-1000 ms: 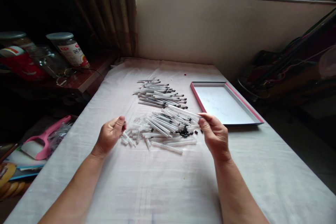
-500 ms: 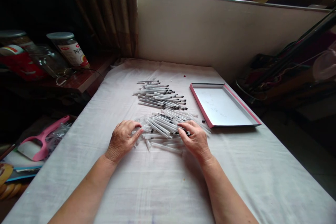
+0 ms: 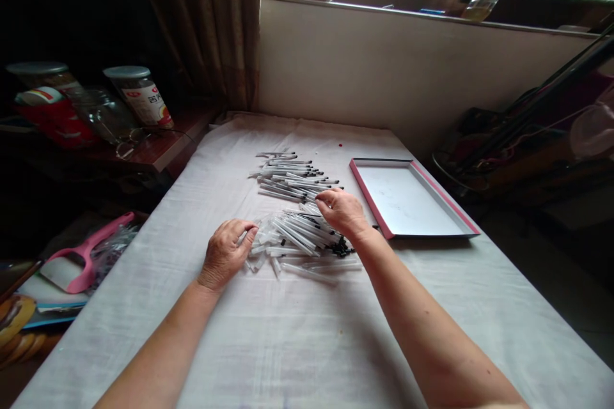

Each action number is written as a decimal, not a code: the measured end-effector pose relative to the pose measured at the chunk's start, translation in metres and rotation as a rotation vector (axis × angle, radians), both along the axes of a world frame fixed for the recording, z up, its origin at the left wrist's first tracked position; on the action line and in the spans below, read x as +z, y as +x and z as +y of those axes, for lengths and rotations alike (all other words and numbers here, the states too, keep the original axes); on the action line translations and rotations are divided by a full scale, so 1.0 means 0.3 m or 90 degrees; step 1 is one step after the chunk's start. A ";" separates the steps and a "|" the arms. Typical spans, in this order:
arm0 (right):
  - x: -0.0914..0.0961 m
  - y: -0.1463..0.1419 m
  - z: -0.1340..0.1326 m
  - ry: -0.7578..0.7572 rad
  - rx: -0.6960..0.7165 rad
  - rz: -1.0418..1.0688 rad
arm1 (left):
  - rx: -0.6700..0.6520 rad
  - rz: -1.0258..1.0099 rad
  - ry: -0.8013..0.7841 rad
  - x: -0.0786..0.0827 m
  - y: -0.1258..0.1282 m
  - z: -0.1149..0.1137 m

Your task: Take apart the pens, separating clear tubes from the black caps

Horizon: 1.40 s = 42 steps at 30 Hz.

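Two loose piles of slim sticks lie on a white tablecloth. In the far pile, slim white sticks with black tips (image 3: pixel 288 180) point mostly to the right. The near pile mixes clear tubes (image 3: pixel 309 273), whitish sticks (image 3: pixel 297 234) and small black pieces (image 3: pixel 341 246). My left hand (image 3: pixel 226 254) rests at the near pile's left edge, thumb and forefinger pinched; I cannot make out anything between them. My right hand (image 3: pixel 341 212) is at the right end of the far pile, fingers closed over the black tips. What it pinches is hidden.
A shallow pink-edged tray (image 3: pixel 371 197) lies on the table at the right. Left of the table, jars (image 3: pixel 144 99) and glasses (image 3: pixel 125 148) stand on a wooden surface, with a pink-handled tool (image 3: pixel 86 255) lower down. A wall and window close off the back.
My right hand has moved away from the near pile's right side to the far pile's right end, uncovering the black pieces. My left hand has stayed nearly in place. The view has tilted up slightly.
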State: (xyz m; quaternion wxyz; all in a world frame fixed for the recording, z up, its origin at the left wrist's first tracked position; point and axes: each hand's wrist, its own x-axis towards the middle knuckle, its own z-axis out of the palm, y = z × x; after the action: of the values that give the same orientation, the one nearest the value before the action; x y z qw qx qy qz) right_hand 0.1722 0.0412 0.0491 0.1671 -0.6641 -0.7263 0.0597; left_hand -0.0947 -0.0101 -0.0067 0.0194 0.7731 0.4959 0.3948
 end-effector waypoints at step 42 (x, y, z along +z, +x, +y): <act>-0.104 0.015 -0.313 -0.066 0.076 0.583 | -0.071 -0.060 0.015 0.066 0.031 -0.047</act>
State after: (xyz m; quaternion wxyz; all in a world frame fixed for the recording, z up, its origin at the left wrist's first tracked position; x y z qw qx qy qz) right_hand 0.1767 -0.0526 0.0178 0.4338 -0.5335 -0.6108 0.3925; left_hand -0.0854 -0.0243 0.0133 0.0555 0.7804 0.4455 0.4352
